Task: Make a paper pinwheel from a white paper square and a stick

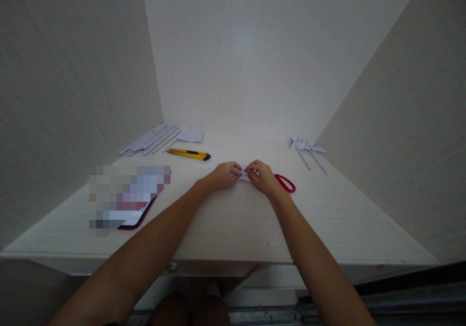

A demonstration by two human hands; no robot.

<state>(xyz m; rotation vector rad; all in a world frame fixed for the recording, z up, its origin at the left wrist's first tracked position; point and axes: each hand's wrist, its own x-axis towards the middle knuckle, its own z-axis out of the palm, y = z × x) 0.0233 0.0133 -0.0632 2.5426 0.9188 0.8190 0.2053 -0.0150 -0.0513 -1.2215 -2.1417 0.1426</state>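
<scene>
My left hand [226, 174] and my right hand [262, 177] meet at the middle of a pale wooden table [233, 224]. Between their fingertips both pinch a small piece of white folded paper [247, 174], which lies flat on the table and is mostly hidden by the fingers. Red-handled scissors [286, 183] lie just right of my right hand, their blades hidden behind it.
A yellow utility knife [189, 154] lies behind my left hand. Several white paper sticks [151, 139] and a white paper square [190, 135] sit at the back left. Finished paper pinwheels [306, 147] rest at the back right. A blurred flat object [127, 197] lies left. Walls enclose three sides.
</scene>
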